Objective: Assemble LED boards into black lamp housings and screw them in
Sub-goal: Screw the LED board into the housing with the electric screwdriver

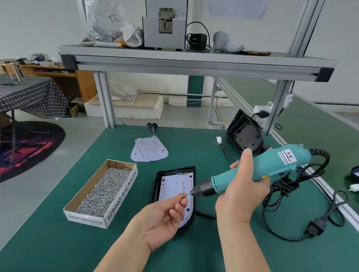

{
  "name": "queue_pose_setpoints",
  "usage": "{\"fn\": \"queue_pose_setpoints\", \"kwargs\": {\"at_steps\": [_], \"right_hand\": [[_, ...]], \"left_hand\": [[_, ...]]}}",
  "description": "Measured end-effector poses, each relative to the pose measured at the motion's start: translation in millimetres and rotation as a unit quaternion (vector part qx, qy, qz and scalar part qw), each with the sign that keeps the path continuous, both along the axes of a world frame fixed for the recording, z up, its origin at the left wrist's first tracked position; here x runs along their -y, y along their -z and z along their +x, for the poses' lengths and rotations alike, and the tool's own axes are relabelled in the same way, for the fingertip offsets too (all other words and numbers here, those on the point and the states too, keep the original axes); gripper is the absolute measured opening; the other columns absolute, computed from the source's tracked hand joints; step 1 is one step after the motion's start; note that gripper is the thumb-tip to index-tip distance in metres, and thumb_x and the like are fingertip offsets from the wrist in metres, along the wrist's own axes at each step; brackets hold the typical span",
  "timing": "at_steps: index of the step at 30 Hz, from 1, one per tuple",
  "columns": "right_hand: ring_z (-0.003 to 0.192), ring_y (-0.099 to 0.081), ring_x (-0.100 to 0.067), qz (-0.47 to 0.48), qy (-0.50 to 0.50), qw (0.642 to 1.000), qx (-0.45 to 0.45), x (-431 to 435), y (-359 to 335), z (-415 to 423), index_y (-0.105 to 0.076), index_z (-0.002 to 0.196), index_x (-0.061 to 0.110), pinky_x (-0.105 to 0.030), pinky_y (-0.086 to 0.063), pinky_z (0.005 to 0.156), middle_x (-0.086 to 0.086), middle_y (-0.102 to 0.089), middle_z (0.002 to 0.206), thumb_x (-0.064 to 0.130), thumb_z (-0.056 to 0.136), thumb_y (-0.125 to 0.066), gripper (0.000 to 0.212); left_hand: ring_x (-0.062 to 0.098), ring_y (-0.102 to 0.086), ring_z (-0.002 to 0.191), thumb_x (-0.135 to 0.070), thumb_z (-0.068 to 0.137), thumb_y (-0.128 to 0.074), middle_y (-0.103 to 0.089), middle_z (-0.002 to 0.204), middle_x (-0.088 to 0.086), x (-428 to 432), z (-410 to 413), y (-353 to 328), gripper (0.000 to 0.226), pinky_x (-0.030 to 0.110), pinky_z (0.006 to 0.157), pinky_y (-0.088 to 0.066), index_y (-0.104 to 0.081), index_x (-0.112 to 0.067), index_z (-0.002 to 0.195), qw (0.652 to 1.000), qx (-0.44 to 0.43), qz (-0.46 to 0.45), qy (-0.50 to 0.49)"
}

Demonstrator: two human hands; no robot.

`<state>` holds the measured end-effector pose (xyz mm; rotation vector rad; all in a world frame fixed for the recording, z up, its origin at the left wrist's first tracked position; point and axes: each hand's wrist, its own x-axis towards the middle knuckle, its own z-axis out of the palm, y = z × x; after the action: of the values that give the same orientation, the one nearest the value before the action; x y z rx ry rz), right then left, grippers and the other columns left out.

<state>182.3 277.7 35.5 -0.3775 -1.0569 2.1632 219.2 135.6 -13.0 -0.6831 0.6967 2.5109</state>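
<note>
A black lamp housing lies on the green mat with a white LED board inside it. My right hand grips a teal electric screwdriver, held tilted with its bit pointing left over the board. My left hand pinches a small screw between thumb and finger, right at the bit's tip. Spare LED boards with coloured wires lie farther back. More black housings lean at the back right.
A cardboard box full of screws sits left of the housing. The screwdriver's black cable coils on the mat to the right. Aluminium frame posts and a shelf stand behind. A white connector lies near the leaning housings.
</note>
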Motion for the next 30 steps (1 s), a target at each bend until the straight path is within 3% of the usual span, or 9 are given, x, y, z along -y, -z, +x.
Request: {"fn": "queue_pose_setpoints", "kwargs": {"at_steps": [7, 14, 21, 30], "right_hand": [[0.058, -0.057, -0.004, 0.023, 0.023, 0.999, -0.012, 2, 0, 0, -0.053, 0.081, 0.020, -0.016, -0.047, 0.057, 0.011, -0.061, 0.059, 0.039, 0.082, -0.073, 0.027], [0.061, -0.057, -0.005, 0.009, 0.024, 1.000, -0.009, 1, -3, -1, -0.055, 0.085, 0.027, -0.026, -0.047, 0.066, 0.012, -0.060, 0.061, 0.042, 0.081, -0.072, 0.023], [0.062, -0.055, -0.007, -0.032, 0.022, 0.999, 0.004, 0, -3, -2, -0.056, 0.087, 0.026, -0.032, -0.047, 0.071, 0.010, -0.058, 0.061, 0.037, 0.086, -0.072, 0.020], [0.061, -0.055, -0.008, -0.041, 0.002, 0.999, -0.003, -7, -9, -6, -0.056, 0.088, 0.024, -0.033, -0.047, 0.071, 0.011, -0.058, 0.061, 0.036, 0.084, -0.073, 0.021]], "left_hand": [[0.014, -0.058, 0.049, 0.006, 0.068, -0.070, -0.066, 0.077, 0.019, -17, 6, -1, 0.025, 0.016, 0.039, -0.048, -0.067, 0.013, 0.092, 0.997, -0.003, 0.006, -0.072], [0.013, -0.063, 0.054, 0.005, 0.090, -0.061, -0.068, 0.078, 0.017, -32, 11, 3, 0.011, 0.015, 0.047, -0.052, -0.065, 0.010, 0.098, 0.990, -0.054, -0.019, -0.130], [0.013, -0.067, 0.062, 0.004, 0.089, -0.060, -0.070, 0.081, 0.014, -36, 12, 5, 0.008, 0.016, 0.055, -0.055, -0.066, 0.004, 0.095, 0.980, -0.113, -0.046, -0.157], [0.017, -0.066, 0.062, -0.025, 0.069, -0.074, -0.070, 0.082, 0.021, -8, 12, 3, 0.045, 0.019, 0.056, -0.057, -0.071, 0.009, 0.098, 0.966, -0.140, -0.159, -0.150]]}}
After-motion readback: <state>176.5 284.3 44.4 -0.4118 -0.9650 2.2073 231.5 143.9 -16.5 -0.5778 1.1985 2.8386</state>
